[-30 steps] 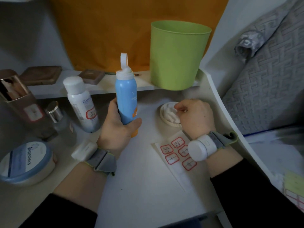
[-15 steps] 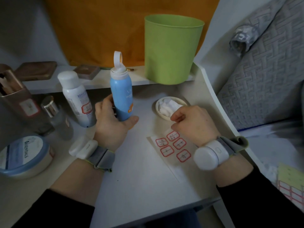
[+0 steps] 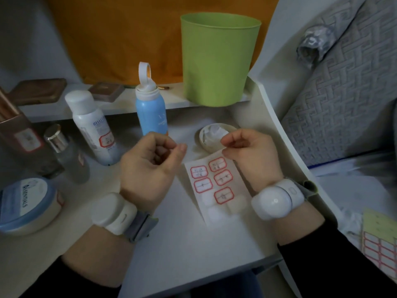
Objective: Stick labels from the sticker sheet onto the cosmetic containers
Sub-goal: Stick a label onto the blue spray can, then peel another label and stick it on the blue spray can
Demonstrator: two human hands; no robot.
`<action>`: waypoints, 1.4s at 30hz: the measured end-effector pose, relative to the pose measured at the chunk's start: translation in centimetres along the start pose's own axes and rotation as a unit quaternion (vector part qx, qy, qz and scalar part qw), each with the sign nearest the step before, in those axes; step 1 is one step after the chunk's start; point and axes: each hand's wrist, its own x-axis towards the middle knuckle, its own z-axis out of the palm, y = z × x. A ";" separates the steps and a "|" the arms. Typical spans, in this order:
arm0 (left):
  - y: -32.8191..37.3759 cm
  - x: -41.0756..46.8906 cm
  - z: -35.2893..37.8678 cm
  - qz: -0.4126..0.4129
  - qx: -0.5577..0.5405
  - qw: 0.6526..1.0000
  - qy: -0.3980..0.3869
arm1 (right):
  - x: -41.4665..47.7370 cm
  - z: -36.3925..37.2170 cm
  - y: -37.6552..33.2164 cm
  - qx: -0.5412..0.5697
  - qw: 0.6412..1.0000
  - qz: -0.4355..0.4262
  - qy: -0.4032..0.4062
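Step in hand: peeling a label. Sheet [image 3: 211,179] lies flat on the table [image 3: 171,244]; right hand [image 3: 251,155] pinches its far edge. Left hand [image 3: 148,166] is curled, apparently empty. Bottle [image 3: 151,114] behind shows no label. Next move likely needs a clean peel and a steadied bottle.

The left hand [image 3: 148,168] is raised thumb side up, its fingers [image 3: 162,147] curled into a loose fist with nothing in it. The right hand [image 3: 253,158] is near it but apart, back upward, with its fingers [image 3: 232,139] curled. Thumb and forefinger tips meet; whether they pinch anything cannot be told. Both forearms are bare up to the left sleeve [image 3: 53,280] and right sleeve [image 3: 335,261].
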 end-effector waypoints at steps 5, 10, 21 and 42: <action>0.8 -0.3 0.7 -0.115 0.091 0.984 -0.100 | -0.1 0.2 0.0 0.157 0.987 0.009 0.035; 1.1 -0.1 1.0 -0.276 -0.064 0.953 -0.108 | 0.1 0.3 0.2 0.166 0.985 -0.018 0.042; 0.7 0.2 0.9 -0.325 -0.195 0.919 -0.107 | -1.2 2.0 0.8 -0.150 0.910 -0.372 0.108; 1.2 -0.4 1.1 -0.237 -0.143 0.955 -0.102 | -1.7 2.7 0.9 -0.162 0.900 -0.402 0.034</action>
